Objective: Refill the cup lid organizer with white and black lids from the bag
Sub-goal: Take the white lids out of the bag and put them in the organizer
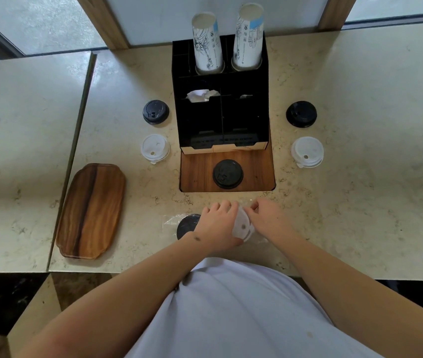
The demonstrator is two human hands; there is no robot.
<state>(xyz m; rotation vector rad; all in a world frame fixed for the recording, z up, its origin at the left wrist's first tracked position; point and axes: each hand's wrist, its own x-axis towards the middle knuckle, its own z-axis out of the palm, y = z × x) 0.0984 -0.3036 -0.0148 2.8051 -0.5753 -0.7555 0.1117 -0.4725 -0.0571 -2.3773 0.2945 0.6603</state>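
Pale marble-look surface point(360, 202) seen against frosted window panels with wood trim. Black lid organizer point(220, 99) stood at back centre, two paper cup stacks point(207, 42) held in it. White lid point(242, 226) gripped between left hand point(218, 226) and right hand point(269, 218), over clear plastic bag point(171, 220) at near edge. Black lid point(228, 173) lay on wood inset before organizer. Wooden tray point(91, 210) lay at left.
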